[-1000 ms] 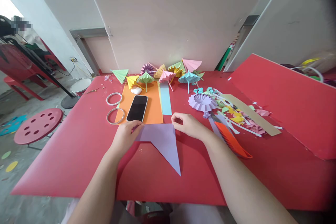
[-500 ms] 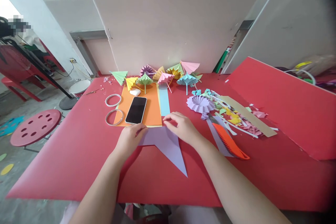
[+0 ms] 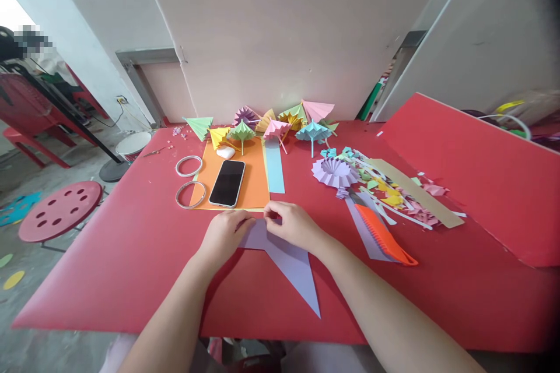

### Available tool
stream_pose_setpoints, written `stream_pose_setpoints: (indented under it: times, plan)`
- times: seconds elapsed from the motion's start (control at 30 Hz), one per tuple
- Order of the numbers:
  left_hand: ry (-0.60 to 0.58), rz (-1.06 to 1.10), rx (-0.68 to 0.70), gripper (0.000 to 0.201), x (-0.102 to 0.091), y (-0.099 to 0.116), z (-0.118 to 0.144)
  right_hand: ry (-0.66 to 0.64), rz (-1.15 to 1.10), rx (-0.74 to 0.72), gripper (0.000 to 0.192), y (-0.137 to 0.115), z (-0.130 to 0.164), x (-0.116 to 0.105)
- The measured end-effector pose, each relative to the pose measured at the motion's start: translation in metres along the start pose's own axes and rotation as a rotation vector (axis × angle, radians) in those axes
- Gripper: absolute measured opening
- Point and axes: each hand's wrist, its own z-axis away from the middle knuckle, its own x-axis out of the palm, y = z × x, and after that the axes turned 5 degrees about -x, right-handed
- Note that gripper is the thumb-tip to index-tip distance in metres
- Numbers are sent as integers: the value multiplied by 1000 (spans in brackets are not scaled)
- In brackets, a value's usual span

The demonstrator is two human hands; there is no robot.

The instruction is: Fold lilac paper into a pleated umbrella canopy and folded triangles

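Head view: lilac paper (image 3: 292, 262) lies flat under both hands, its point toward the person.

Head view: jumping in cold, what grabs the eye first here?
Both hands, left hand and right hand, press a folded lilac paper at the near middle of the red table. Behind it, a phone lies on orange paper, with paper umbrellas along the far edge.

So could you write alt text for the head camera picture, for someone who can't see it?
Two bare hands, left hand and right hand, press on a folded lilac paper sheet on a red table. Beyond lie a black smartphone on orange paper, two tape rings, a row of folded paper umbrellas and an orange comb-like tool.
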Motion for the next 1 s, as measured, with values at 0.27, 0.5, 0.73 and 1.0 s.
stream_pose_setpoints:
  times: [0.27,0.5,0.73,1.0]
  plan:
    - [98,36,-67,25,-22,-13,-2,-5,-53,128,6,11,-2,-24]
    - [164,29,-111,27,-29,-21,-4,33,-66,153,6,24,-1,-32]
    - [119,51,-90,26,-21,-15,-5,320,-2,10,10,23,-4,-19]
    - [73,40,-8,25,-7,-15,-6,77,19,-107,13,11,-2,-3]
